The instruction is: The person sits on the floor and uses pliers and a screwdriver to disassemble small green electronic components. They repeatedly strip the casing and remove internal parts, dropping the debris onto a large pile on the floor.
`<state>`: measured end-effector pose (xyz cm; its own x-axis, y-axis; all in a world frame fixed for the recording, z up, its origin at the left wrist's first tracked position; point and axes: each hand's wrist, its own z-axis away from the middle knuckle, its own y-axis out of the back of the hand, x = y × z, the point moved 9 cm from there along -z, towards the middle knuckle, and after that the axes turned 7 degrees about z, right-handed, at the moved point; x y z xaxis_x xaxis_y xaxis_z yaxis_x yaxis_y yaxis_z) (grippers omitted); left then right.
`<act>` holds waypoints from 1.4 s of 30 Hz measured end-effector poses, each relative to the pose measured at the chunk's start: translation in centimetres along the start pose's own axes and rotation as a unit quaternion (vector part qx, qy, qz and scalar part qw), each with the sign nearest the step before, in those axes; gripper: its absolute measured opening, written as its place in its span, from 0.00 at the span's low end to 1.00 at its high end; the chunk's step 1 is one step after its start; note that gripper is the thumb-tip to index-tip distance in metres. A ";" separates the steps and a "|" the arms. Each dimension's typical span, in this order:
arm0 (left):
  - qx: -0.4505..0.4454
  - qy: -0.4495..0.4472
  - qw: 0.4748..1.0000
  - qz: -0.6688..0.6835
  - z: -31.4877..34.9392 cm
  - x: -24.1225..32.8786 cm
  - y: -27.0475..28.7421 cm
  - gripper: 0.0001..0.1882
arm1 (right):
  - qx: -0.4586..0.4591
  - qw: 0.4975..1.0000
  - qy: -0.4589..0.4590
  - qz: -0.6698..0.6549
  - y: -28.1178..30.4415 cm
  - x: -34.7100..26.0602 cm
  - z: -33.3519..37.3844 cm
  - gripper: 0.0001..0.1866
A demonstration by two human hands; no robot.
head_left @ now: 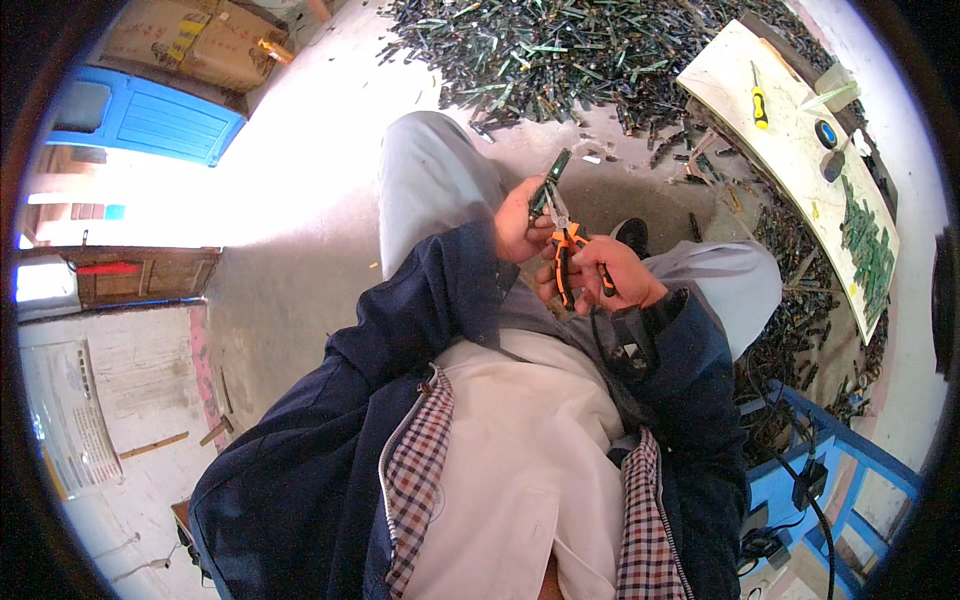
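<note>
My left hand (513, 226) is closed around a narrow strip-shaped piece (558, 167), dark with green on it, that looks like a small circuit board in a casing. It points up and away from me. In my right hand (625, 276) is a pair of pliers (561, 250) with orange and black handles, which are spread somewhat apart. The metal jaws reach the piece beside my left fingers. Whether they grip it I cannot tell. Both hands are together in front of my lap, between my knees.
A large heap of dark and green strips (540, 60) covers the floor ahead. At the right, a pale board (722, 78) carries a yellow screwdriver (760, 106), a blue-and-black round item (826, 134) and green strips (866, 248). A blue frame with cables (850, 490) stands near right.
</note>
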<state>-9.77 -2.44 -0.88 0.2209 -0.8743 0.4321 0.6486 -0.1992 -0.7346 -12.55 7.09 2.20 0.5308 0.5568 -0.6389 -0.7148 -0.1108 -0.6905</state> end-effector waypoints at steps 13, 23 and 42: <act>0.002 -0.003 0.997 -0.075 -0.2 0.3 0.7 0.19 | -0.041 0.997 -0.012 -0.067 0.4 -0.1 0.1 0.25; -0.046 -0.007 0.991 -0.126 -0.3 0.3 0.5 0.22 | -0.101 0.992 -0.024 -0.068 1.1 -0.5 0.3 0.26; -0.019 0.038 0.988 -0.150 -1.0 -0.9 2.0 0.29 | 0.041 0.991 -0.016 0.129 3.9 0.1 -0.2 0.17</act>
<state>-9.37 -2.52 -3.26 -0.0325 -0.8038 0.5941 0.6478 -0.4696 -0.5999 -15.25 6.59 -0.63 0.3125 0.5449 -0.7781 -0.8600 -0.1855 -0.4753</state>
